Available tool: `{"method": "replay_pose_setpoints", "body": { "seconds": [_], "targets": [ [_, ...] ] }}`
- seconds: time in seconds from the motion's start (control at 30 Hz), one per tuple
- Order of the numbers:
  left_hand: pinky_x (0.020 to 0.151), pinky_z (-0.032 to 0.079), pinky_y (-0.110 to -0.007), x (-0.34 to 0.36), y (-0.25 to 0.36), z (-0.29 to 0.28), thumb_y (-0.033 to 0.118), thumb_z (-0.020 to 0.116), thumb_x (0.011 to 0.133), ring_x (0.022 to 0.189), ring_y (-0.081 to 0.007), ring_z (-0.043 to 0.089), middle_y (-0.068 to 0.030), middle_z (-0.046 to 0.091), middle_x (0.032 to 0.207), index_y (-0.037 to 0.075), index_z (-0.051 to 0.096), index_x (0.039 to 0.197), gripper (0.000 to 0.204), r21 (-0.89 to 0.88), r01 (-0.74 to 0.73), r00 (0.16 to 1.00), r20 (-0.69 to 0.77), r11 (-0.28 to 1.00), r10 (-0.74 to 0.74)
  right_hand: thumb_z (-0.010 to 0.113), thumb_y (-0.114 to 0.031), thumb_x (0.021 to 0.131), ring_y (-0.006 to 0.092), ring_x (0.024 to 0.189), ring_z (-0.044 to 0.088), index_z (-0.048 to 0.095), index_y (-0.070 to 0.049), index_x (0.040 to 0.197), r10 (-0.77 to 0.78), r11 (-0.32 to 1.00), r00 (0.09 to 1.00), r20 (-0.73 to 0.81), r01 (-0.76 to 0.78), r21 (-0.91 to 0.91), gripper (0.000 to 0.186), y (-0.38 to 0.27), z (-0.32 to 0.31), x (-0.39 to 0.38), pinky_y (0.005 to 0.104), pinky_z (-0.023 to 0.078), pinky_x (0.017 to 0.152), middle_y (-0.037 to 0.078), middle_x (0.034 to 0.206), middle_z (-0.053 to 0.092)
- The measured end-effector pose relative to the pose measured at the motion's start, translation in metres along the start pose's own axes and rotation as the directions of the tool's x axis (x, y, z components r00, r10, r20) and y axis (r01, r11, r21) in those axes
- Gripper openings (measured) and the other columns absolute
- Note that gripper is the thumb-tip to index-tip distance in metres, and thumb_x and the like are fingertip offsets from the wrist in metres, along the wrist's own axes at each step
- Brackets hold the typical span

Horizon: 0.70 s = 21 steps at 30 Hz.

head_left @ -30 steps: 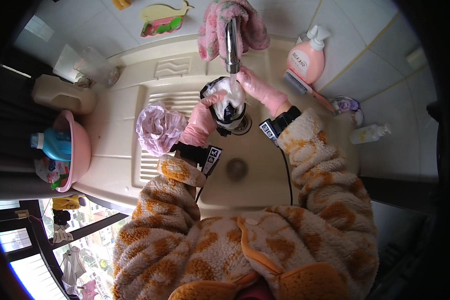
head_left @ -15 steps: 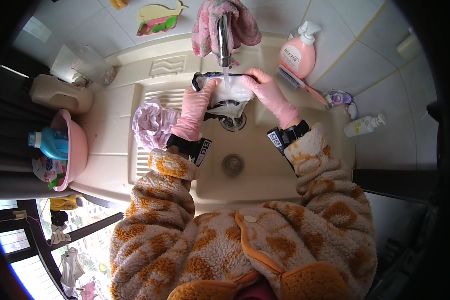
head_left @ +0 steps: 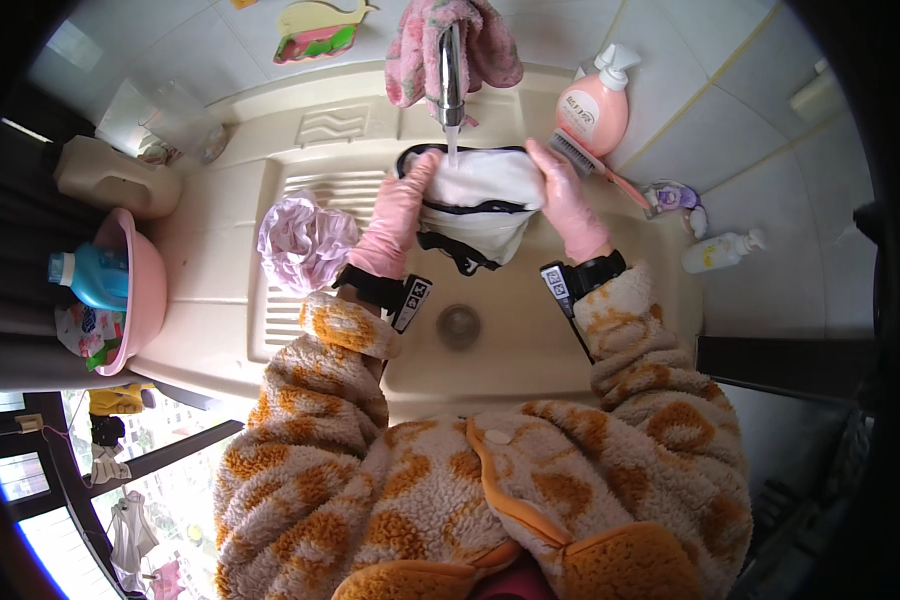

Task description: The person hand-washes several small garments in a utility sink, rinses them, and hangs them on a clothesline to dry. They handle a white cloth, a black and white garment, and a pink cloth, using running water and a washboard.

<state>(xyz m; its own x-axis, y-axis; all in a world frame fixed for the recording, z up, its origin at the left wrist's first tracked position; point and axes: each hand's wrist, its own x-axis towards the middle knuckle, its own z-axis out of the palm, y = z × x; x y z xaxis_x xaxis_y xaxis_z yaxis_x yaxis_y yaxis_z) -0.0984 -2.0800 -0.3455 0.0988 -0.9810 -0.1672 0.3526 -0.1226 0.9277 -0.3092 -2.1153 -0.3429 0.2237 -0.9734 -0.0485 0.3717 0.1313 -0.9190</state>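
A wet white garment with black trim (head_left: 485,180) is spread between my two pink-gloved hands under the running faucet (head_left: 450,80). My left hand (head_left: 402,200) pinches its left edge, thumb on top. At the opposite edge, my right hand (head_left: 562,192) grips the cloth. Water falls on the cloth near its upper left part. The lower part hangs in folds into the sink (head_left: 530,330), and its exact kind I cannot make out. A crumpled pale lilac cloth (head_left: 305,240) lies on the ribbed board left of my left hand.
A pink towel (head_left: 405,60) drapes over the faucet. Along the right wall stand a pink pump bottle (head_left: 592,115), a scrub brush (head_left: 600,168) and a white pump bottle (head_left: 722,252). To the left are a beige jug (head_left: 115,178) and a pink basin (head_left: 148,285) holding a blue bottle (head_left: 95,278).
The garment has been pulled wider and flatter, and more of its black trim shows. My right hand has moved slightly right, and the cloth now covers the drain near the faucet.
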Motion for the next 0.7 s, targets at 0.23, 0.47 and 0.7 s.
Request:
{"method": "replay_pose_setpoints", "body": {
  "seconds": [0.23,0.47,0.7],
  "targets": [
    [0.091,0.043,-0.031,0.006,-0.001,-0.043,0.040,0.057,0.090,0.100,-0.0182,0.056,-0.0080,0.061,0.110,0.002,0.057,0.115,0.045,-0.312,0.118,0.985,-0.084,0.943,-0.151,0.049,-0.016,0.092,0.0101,0.090,0.054,0.061,-0.002,0.111,-0.030,0.998,0.936,0.350,0.045,-0.034,0.027,0.012,0.044,0.021,0.0235,0.043,0.084,0.002,0.098,0.061],
    [0.074,0.047,-0.023,-0.013,0.006,-0.040,0.027,0.067,0.084,0.084,-0.0117,0.060,-0.0064,0.065,0.096,0.000,0.062,0.108,0.036,0.004,0.202,0.973,0.118,0.979,-0.201,0.053,-0.014,0.091,0.0121,0.084,0.055,0.062,-0.001,0.108,-0.070,0.982,0.920,0.386,0.131,-0.134,0.023,0.030,0.071,0.051,0.0264,0.044,0.083,0.004,0.091,0.061],
    [0.080,0.048,-0.028,-0.021,0.009,-0.033,0.020,0.063,0.085,0.086,-0.0157,0.061,-0.0055,0.065,0.097,0.002,0.061,0.110,0.030,-0.240,0.253,0.967,0.105,0.937,-0.234,0.043,-0.007,0.089,0.0185,0.132,0.031,0.034,-0.005,0.140,0.082,0.834,0.935,0.346,0.125,-0.537,0.052,0.048,0.046,0.072,0.0313,0.025,0.107,0.010,0.143,0.036]
  ]
}}
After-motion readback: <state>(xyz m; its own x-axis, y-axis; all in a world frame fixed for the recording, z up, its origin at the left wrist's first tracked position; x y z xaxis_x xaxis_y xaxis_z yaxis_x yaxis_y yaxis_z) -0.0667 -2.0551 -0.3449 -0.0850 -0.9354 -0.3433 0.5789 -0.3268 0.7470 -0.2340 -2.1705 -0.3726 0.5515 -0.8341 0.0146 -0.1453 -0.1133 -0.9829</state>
